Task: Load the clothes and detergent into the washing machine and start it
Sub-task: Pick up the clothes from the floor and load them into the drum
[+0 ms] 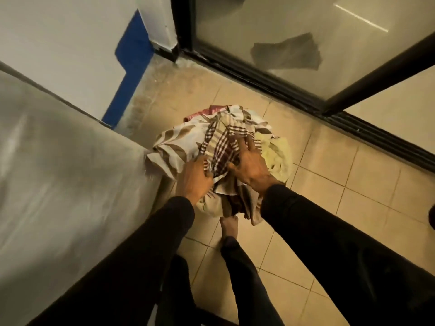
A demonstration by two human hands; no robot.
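Soft, limp cloth makes up the pile of clothes (226, 151) at the frame's centre, heaped on the tiled floor (353, 184) beside a grey covered surface (58, 172) at left. It looks light but floppy and likely to trail, so scooping from beneath seems best. Brown-checked, leaf-printed, pale yellow and pink pieces mix together. The left hand (194, 178) clenches a fold; the right hand (250, 164) presses down, fingers spread.

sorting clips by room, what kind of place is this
Probably a home laundry corner by a sliding glass door. Both hands, left hand and right hand, gather a pile of clothes on a tiled floor, beside what may be a grey appliace top.
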